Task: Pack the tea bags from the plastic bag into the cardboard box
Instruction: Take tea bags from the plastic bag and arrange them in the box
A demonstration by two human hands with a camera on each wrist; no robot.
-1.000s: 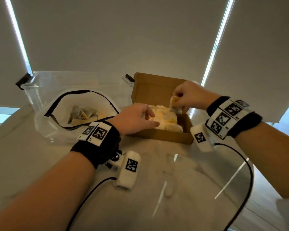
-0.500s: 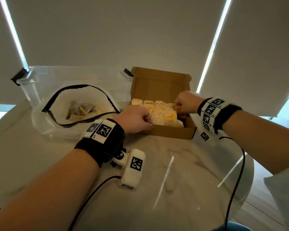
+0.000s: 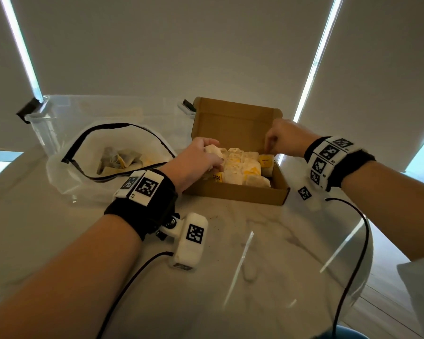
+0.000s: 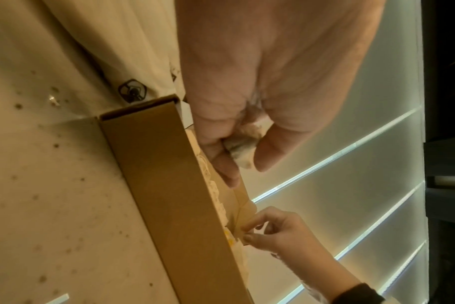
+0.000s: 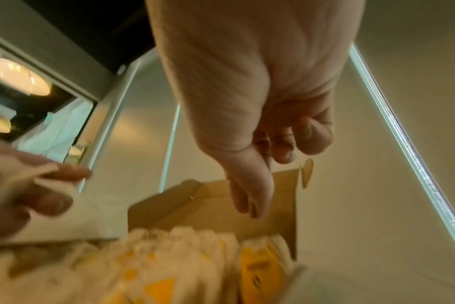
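At centre frame, the left hand [image 3: 196, 160] pinches a tea bag [image 4: 240, 148] over the nearly full cardboard box [image 3: 235, 192]; the right hand [image 3: 287, 140], fingers loosely curled, holds nothing. More bags wait in the plastic bag [image 3: 118, 160] at left. Forcing it in could dislodge packed rows.

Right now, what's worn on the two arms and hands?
Both hands are bare. The left wrist wears a black band topped with white blocks printed with black square markers; a white camera pod with its own marker hangs below it, trailing a black cable. The right wrist has the same black band and white marker blocks, and another black cable.
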